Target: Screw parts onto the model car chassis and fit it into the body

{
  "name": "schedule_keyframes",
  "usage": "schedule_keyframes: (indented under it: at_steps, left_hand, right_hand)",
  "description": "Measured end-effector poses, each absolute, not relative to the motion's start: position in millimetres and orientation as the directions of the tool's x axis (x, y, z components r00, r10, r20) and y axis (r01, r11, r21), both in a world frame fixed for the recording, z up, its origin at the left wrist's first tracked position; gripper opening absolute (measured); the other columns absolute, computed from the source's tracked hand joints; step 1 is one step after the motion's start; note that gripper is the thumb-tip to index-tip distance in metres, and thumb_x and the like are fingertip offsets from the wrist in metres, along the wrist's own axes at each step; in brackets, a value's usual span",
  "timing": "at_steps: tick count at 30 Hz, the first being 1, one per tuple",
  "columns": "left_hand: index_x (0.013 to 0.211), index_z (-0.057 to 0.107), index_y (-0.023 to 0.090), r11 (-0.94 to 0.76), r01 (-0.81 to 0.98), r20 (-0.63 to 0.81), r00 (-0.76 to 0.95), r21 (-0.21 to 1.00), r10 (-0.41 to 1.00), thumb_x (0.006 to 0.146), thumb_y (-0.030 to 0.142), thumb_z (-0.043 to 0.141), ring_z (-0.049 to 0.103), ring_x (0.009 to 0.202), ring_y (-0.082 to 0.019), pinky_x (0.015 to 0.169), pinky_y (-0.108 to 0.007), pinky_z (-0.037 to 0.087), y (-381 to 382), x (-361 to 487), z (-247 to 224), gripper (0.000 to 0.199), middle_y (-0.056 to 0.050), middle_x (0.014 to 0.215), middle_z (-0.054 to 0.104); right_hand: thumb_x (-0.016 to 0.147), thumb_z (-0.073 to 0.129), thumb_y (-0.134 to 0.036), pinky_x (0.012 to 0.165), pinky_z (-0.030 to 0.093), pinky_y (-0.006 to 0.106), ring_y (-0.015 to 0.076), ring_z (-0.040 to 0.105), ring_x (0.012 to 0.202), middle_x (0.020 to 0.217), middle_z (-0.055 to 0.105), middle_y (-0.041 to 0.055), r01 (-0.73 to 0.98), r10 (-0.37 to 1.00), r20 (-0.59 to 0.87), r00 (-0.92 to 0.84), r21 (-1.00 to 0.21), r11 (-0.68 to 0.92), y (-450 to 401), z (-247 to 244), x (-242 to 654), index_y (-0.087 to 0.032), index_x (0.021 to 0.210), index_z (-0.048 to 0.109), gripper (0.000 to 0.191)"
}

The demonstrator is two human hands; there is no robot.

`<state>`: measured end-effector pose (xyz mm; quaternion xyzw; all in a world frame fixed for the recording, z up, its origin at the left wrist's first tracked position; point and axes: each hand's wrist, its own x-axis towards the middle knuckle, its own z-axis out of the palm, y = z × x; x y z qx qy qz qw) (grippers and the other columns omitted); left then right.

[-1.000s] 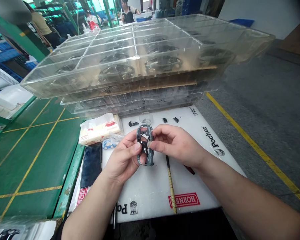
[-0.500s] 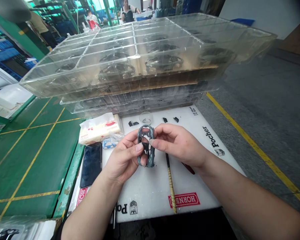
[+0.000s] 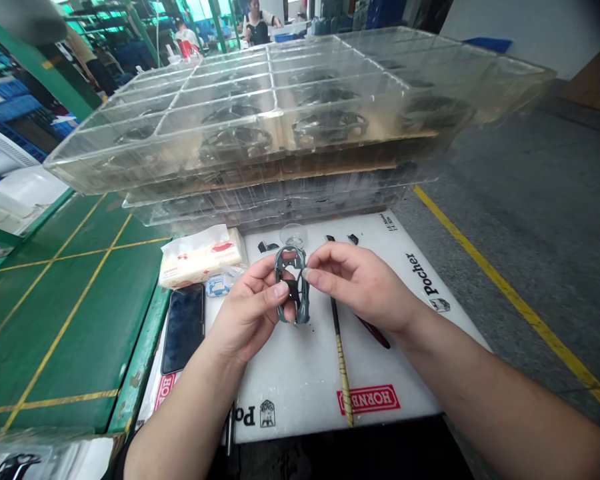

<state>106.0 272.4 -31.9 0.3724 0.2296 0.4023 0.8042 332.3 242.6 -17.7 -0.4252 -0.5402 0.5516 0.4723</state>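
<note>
A grey-blue model car body shell [image 3: 304, 301], open through its window holes, stands upright between my hands. My left hand [image 3: 250, 310] grips its lower left side, with the thumb across the middle. My right hand [image 3: 360, 280] pinches the shell's right rail with its fingertips. Underneath, a long tool with a yellow spiral-wrapped handle [image 3: 343, 380] lies on the white Pocher work mat [image 3: 300, 393], below my right hand. Several small black parts [image 3: 267, 247] and a small clear dish [image 3: 293, 235] sit just beyond the shell.
Stacked clear compartment trays [image 3: 240, 120] holding dark car bodies loom over the mat's far side. A tissue pack [image 3: 200, 260] and a black phone [image 3: 183, 329] lie to the left, beside a green bench [image 3: 70, 320]. A person [image 3: 257, 27] stands far behind.
The shell and both hands have risen slightly, and my right fingertips have shifted up along the shell's right side. The objects on the mat have not moved.
</note>
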Motion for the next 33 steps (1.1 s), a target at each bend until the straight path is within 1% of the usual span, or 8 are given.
schedule_keyframes:
  at_steps: [6,10,13,19,23,26,29,33]
  left_hand:
    - [0.132,0.090,0.026,0.261,-0.431,0.012,0.536,0.864,0.844,0.087,0.020,0.106,0.078,0.065,-0.011,0.060,-0.020,0.067,271.1,105.8,-34.8,0.048,0.001,0.097,0.077]
    - [0.132,0.090,0.026,0.251,-0.424,0.020,0.539,0.870,0.842,0.086,0.019,0.106,0.078,0.067,-0.013,0.059,-0.021,0.069,268.6,105.6,-37.1,0.049,-0.001,0.099,0.079]
    - [0.131,0.091,0.025,0.261,-0.412,-0.001,0.532,0.873,0.846,0.086,0.019,0.106,0.078,0.067,-0.013,0.059,-0.022,0.068,267.9,105.2,-36.0,0.049,-0.001,0.097,0.078]
    - [0.131,0.088,0.021,0.253,-0.414,-0.012,0.504,0.874,0.864,0.084,0.020,0.108,0.077,0.066,-0.014,0.057,-0.022,0.068,268.0,106.7,-34.3,0.051,-0.001,0.095,0.078]
    - [0.127,0.086,0.019,0.296,-0.472,-0.044,0.474,0.830,0.879,0.085,0.023,0.108,0.077,0.065,-0.011,0.059,-0.019,0.067,270.7,108.1,-31.7,0.048,0.000,0.098,0.079]
    - [0.120,0.084,0.016,0.382,-0.520,-0.090,0.501,0.764,0.861,0.086,0.026,0.108,0.075,0.062,-0.007,0.061,-0.015,0.065,272.9,108.0,-29.3,0.043,-0.001,0.099,0.081]
    - [0.115,0.082,0.014,0.466,-0.531,-0.136,0.545,0.708,0.827,0.085,0.025,0.109,0.072,0.060,-0.005,0.061,-0.011,0.063,272.8,108.0,-28.4,0.042,0.000,0.095,0.081]
    - [0.118,0.081,0.014,0.523,-0.505,-0.157,0.600,0.686,0.785,0.085,0.027,0.109,0.070,0.056,-0.005,0.058,-0.011,0.063,270.3,108.5,-29.8,0.046,-0.002,0.096,0.082]
  right_hand:
    - [0.101,0.093,-0.064,0.092,0.059,0.039,0.0221,0.073,0.091,0.095,0.079,0.0035,-0.189,0.971,0.036,-0.238,-0.982,-0.010,241.2,-14.0,330.2,-0.022,0.096,0.077,0.045]
    - [0.099,0.093,-0.069,0.065,0.044,0.030,0.0128,0.049,0.064,0.071,0.059,-0.0054,-0.223,0.967,0.034,-0.254,-0.974,-0.025,242.1,-13.8,331.1,-0.022,0.089,0.072,0.053]
    - [0.095,0.096,-0.069,0.058,0.030,0.028,0.0108,0.037,0.061,0.067,0.051,-0.0071,-0.263,0.955,-0.040,-0.294,-0.957,-0.121,242.5,-15.6,331.7,-0.021,0.085,0.069,0.057]
    - [0.091,0.098,-0.070,0.058,0.027,0.029,0.0115,0.037,0.065,0.073,0.057,-0.0029,-0.301,0.932,-0.142,-0.332,-0.921,-0.247,242.9,-18.3,329.2,-0.019,0.088,0.071,0.058]
    - [0.100,0.088,-0.074,0.057,0.029,0.028,0.0112,0.042,0.065,0.081,0.059,-0.0024,-0.306,0.975,-0.079,-0.210,-0.941,-0.142,243.7,-22.7,327.1,-0.020,0.096,0.072,0.057]
    - [0.108,0.082,-0.067,0.059,0.033,0.028,0.0112,0.044,0.067,0.086,0.061,-0.0021,-0.220,0.990,-0.022,-0.140,-0.974,-0.052,243.5,-25.0,326.9,-0.020,0.106,0.077,0.047]
    - [0.104,0.089,-0.059,0.058,0.033,0.027,0.0109,0.044,0.066,0.080,0.058,-0.0034,-0.230,0.971,-0.039,-0.235,-0.969,-0.094,243.3,-24.5,326.9,-0.019,0.101,0.077,0.041]
    - [0.088,0.103,-0.051,0.053,0.031,0.025,0.0099,0.046,0.064,0.080,0.063,-0.0015,-0.342,0.906,-0.114,-0.408,-0.901,-0.268,243.7,-23.2,326.6,-0.018,0.089,0.074,0.044]
